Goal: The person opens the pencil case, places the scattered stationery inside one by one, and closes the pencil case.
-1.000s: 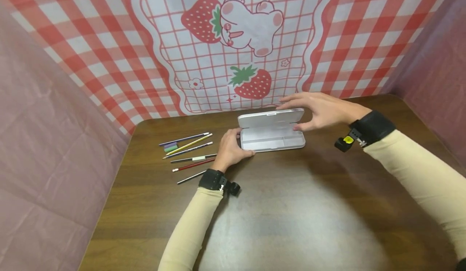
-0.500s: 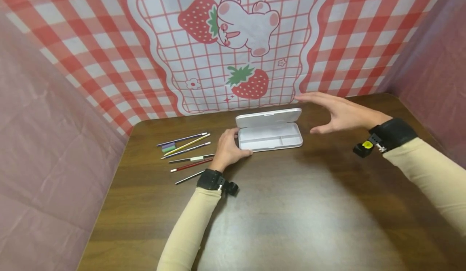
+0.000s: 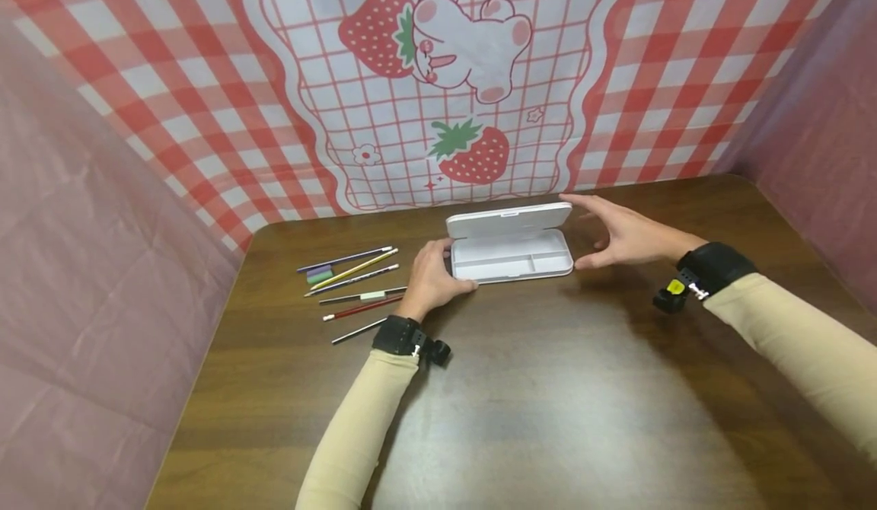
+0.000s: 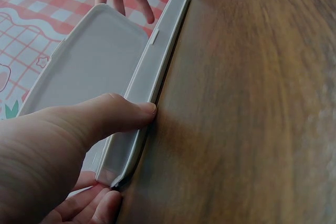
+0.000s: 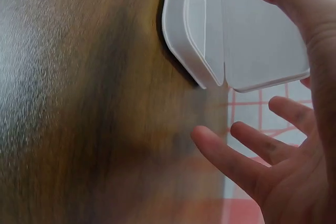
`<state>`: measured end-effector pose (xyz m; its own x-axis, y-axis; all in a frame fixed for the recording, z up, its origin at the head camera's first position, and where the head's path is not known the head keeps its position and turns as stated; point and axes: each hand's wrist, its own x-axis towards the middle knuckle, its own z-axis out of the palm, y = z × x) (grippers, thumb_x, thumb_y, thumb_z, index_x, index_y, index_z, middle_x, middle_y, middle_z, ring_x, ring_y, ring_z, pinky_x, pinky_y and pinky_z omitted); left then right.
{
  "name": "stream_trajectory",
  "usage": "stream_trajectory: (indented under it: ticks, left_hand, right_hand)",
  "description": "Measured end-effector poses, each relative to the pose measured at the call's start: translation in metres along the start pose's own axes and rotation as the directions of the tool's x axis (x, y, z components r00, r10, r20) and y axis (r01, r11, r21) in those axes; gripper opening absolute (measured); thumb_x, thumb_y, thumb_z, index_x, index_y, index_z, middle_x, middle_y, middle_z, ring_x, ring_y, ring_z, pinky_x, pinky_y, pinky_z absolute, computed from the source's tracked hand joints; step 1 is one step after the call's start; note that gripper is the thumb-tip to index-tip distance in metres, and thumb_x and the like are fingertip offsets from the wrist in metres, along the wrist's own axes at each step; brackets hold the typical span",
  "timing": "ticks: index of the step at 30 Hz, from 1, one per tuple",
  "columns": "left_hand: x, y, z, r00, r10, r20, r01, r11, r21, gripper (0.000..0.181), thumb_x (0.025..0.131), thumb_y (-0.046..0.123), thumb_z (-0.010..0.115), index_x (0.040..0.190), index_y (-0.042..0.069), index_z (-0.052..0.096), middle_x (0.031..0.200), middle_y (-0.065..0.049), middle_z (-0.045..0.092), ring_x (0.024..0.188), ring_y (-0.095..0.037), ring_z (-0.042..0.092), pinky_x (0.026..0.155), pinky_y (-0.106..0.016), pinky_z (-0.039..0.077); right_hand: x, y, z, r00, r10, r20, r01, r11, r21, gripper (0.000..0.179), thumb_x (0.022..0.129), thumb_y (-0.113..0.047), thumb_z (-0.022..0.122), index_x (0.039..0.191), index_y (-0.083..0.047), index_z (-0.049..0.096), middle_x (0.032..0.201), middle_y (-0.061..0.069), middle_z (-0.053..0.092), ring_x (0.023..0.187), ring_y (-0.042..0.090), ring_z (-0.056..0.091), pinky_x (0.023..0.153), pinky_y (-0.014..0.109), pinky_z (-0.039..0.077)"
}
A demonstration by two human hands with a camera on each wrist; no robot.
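Observation:
A white pencil case [image 3: 489,250] lies with its lid [image 3: 510,221] raised at the back; its tray has divided compartments and nothing in them. At the left end my left hand [image 3: 433,282] grips the case. In the left wrist view its thumb presses the front wall [image 4: 142,85], while the other fingers curl round the end. My right hand [image 3: 626,234] is beside the right end, fingers spread and thumb low near the tray's corner. The right wrist view shows several of those fingers apart from the case; whether a fingertip touches the lid I cannot tell.
Left of the case lie several pencils, among them a yellow pencil [image 3: 352,269] and a red pencil [image 3: 363,308]. Purple and green blocks [image 3: 319,274] sit between them, and a pale block [image 3: 373,296] lies on a dark pencil. A checked cloth [image 3: 473,152] hangs behind the table.
My right hand left the lid and moved off to the right, then came back in beside the case's right end. The left hand stayed on the case, and the lid stayed raised.

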<state>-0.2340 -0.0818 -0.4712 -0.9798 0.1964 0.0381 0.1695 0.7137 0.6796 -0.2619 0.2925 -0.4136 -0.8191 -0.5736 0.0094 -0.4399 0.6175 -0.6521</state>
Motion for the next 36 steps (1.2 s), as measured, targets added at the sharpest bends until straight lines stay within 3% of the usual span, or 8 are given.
stream_trajectory:
  ticks: [4, 12, 21, 24, 30, 36]
  left_hand:
    - [0.0, 0.001, -0.001, 1.0, 0.002, 0.006, -0.002, 1.0, -0.008, 0.097, 0.079, 0.023, 0.099, 0.16, -0.004, 0.054, 0.152, -0.024, 0.064, 0.14, -0.04, 0.064, 0.126, -0.053, 0.049]
    - [0.002, 0.0, 0.001, 1.0, -0.007, -0.014, 0.006, 1.0, -0.029, 0.099, 0.074, 0.025, 0.1, 0.158, -0.003, 0.056, 0.149, -0.023, 0.066, 0.139, -0.039, 0.064, 0.126, -0.051, 0.048]
    - [0.001, -0.001, 0.001, 1.0, 0.01, -0.011, -0.01, 1.0, -0.005, 0.099, 0.075, 0.028, 0.1, 0.158, -0.003, 0.056, 0.148, -0.022, 0.067, 0.137, -0.038, 0.066, 0.124, -0.05, 0.05]
    - [0.002, -0.004, 0.004, 1.0, 0.01, -0.026, -0.011, 1.0, -0.007, 0.099, 0.073, 0.028, 0.1, 0.157, -0.003, 0.057, 0.146, -0.022, 0.067, 0.136, -0.038, 0.066, 0.124, -0.05, 0.049]
    - [0.003, -0.003, 0.003, 1.0, 0.004, -0.014, -0.005, 1.0, -0.006, 0.098, 0.076, 0.025, 0.101, 0.158, -0.004, 0.056, 0.148, -0.023, 0.066, 0.138, -0.04, 0.065, 0.126, -0.053, 0.048]
    - [0.002, 0.0, 0.001, 1.0, 0.002, -0.013, -0.002, 1.0, 0.019, 0.096, 0.077, 0.026, 0.1, 0.157, -0.003, 0.056, 0.146, -0.021, 0.067, 0.137, -0.038, 0.066, 0.125, -0.051, 0.05]
  right_hand:
    - [0.004, 0.003, 0.003, 0.999, 0.035, 0.001, -0.035, 0.998, 0.046, 0.115, 0.086, -0.013, 0.098, 0.177, -0.009, 0.027, 0.179, 0.028, 0.034, 0.151, 0.062, 0.052, 0.091, 0.054, 0.07]
    - [0.01, 0.002, 0.009, 0.998, 0.052, 0.029, -0.054, 0.995, 0.086, 0.11, 0.088, -0.011, 0.093, 0.174, 0.001, 0.026, 0.172, 0.031, 0.043, 0.145, 0.058, 0.059, 0.114, 0.074, 0.053]
    - [0.014, 0.009, 0.019, 1.0, 0.028, 0.01, -0.029, 0.991, 0.134, 0.099, 0.087, -0.006, 0.091, 0.168, 0.003, 0.034, 0.165, 0.031, 0.049, 0.141, 0.059, 0.062, 0.116, 0.076, 0.051]
    - [0.017, 0.01, 0.022, 1.0, 0.018, -0.002, -0.017, 0.989, 0.146, 0.094, 0.087, -0.003, 0.091, 0.164, 0.003, 0.038, 0.161, 0.03, 0.051, 0.137, 0.057, 0.065, 0.114, 0.067, 0.055]
    - [0.018, 0.014, 0.027, 1.0, 0.014, -0.021, -0.01, 0.986, 0.169, 0.091, 0.086, -0.001, 0.092, 0.161, 0.001, 0.041, 0.155, 0.029, 0.055, 0.128, 0.051, 0.069, 0.099, 0.03, 0.057]
    - [0.017, 0.018, 0.03, 0.999, -0.023, -0.03, 0.028, 0.981, 0.194, 0.09, 0.086, 0.002, 0.092, 0.16, 0.0, 0.041, 0.156, 0.026, 0.054, 0.125, 0.048, 0.069, 0.099, 0.023, 0.055]
